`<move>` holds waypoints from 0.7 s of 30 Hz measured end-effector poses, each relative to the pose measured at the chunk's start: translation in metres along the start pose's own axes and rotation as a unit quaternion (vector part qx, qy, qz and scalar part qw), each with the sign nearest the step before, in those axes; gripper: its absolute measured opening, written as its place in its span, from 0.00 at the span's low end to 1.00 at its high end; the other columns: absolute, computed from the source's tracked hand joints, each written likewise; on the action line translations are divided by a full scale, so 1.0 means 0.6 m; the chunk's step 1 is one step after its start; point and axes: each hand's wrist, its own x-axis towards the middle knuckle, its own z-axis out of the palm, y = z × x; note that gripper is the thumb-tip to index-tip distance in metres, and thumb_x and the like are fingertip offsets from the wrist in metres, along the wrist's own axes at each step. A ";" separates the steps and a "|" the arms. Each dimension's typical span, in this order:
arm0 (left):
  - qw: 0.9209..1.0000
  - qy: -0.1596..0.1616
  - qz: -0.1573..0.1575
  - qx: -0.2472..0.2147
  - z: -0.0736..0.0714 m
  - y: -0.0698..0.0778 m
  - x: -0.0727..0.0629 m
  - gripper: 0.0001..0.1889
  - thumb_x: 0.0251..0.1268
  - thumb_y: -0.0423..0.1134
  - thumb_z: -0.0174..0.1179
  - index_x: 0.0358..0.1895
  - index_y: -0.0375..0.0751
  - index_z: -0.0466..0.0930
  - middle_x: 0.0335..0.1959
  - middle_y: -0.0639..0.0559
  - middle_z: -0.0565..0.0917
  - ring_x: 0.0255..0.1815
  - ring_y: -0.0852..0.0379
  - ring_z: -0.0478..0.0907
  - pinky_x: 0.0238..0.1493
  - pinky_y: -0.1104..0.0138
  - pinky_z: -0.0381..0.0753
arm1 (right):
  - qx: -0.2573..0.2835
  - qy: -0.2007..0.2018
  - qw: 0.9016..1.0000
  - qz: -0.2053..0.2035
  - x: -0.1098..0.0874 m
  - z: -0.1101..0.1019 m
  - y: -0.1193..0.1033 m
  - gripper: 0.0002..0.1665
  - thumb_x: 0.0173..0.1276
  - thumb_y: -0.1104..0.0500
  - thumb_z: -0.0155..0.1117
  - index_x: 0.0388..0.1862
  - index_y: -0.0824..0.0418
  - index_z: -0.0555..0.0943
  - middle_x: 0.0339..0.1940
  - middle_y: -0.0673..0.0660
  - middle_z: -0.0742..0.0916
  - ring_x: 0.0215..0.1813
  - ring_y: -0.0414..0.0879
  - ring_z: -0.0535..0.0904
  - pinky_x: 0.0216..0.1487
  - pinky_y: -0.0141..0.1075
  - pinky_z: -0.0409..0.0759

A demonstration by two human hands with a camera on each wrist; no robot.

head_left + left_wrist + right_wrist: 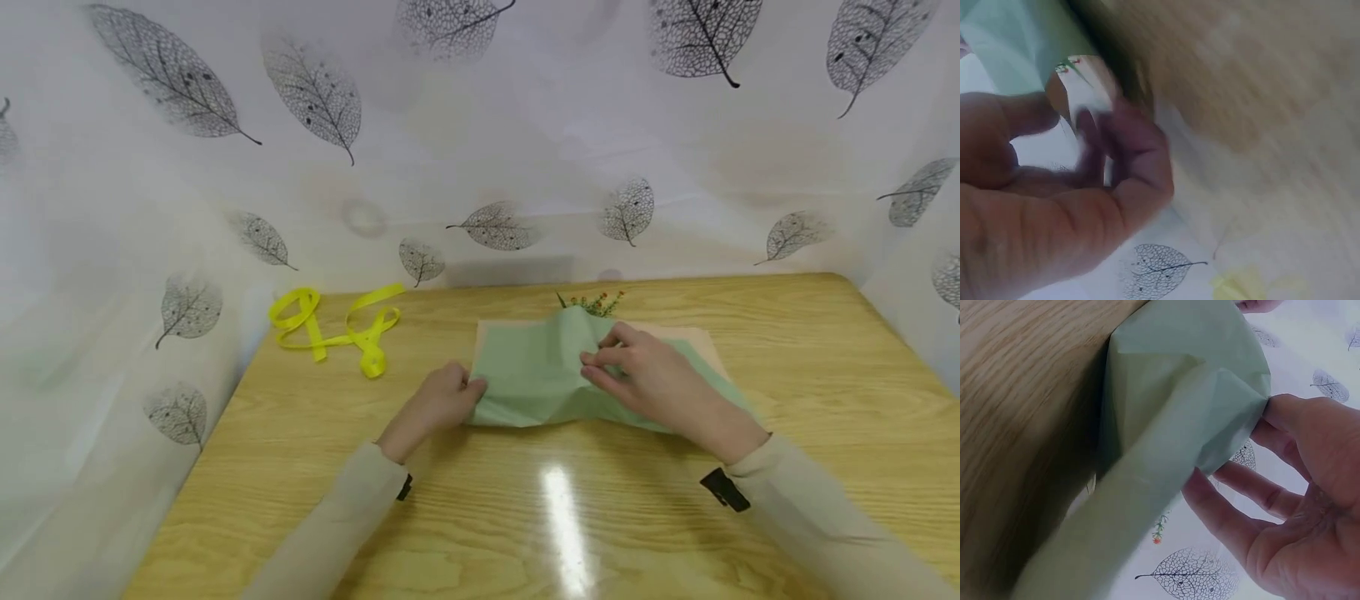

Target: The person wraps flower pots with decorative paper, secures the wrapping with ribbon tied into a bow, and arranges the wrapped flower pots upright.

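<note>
A sheet of green wrapping paper [528, 367] lies over a beige sheet [701, 340] on the table, and part of it rises in a fold. My left hand [444, 398] pinches the green sheet's left edge between thumb and curled fingers. Over the sheet's right part, my right hand [652, 379] pinches the raised fold; in the right wrist view its fingertips [1200, 484] touch the paper. Behind the fold, a sprig of small orange-red flowers [596, 305] sticks out at the far side, its lower part hidden by the paper.
A loosely curled yellow ribbon [367, 342] lies at the table's back left. Behind the table [375, 533] hangs a white curtain [525, 150] printed with dark leaves, which also runs along both sides.
</note>
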 end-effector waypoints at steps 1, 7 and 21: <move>1.000 0.005 -0.006 -0.020 0.001 -0.002 -0.003 0.18 0.79 0.47 0.53 0.41 0.31 0.75 0.32 0.43 0.79 0.32 0.53 0.76 0.32 0.63 0.77 | 0.000 0.000 1.000 -0.001 0.001 0.002 -0.001 0.08 0.68 0.59 0.72 0.44 0.58 0.91 0.39 0.56 0.84 0.34 0.43 0.79 0.32 0.36 0.79; 0.979 -0.031 -0.064 -0.192 0.006 -0.004 -0.027 0.32 0.78 0.51 0.55 0.70 0.29 0.59 0.64 0.34 0.70 0.59 0.47 0.73 0.52 0.59 0.79 | -0.005 0.003 1.000 -0.007 0.002 0.003 -0.007 0.08 0.68 0.60 0.72 0.44 0.58 0.91 0.39 0.57 0.84 0.36 0.46 0.79 0.34 0.39 0.80; 0.967 -0.031 -0.079 -0.239 0.014 -0.003 -0.054 0.16 0.83 0.45 0.49 0.41 0.35 0.76 0.32 0.51 0.73 0.34 0.56 0.73 0.36 0.66 0.78 | 0.018 0.010 0.999 0.025 -0.017 0.000 0.007 0.09 0.70 0.60 0.71 0.46 0.61 0.90 0.40 0.56 0.83 0.30 0.35 0.75 0.28 0.29 0.77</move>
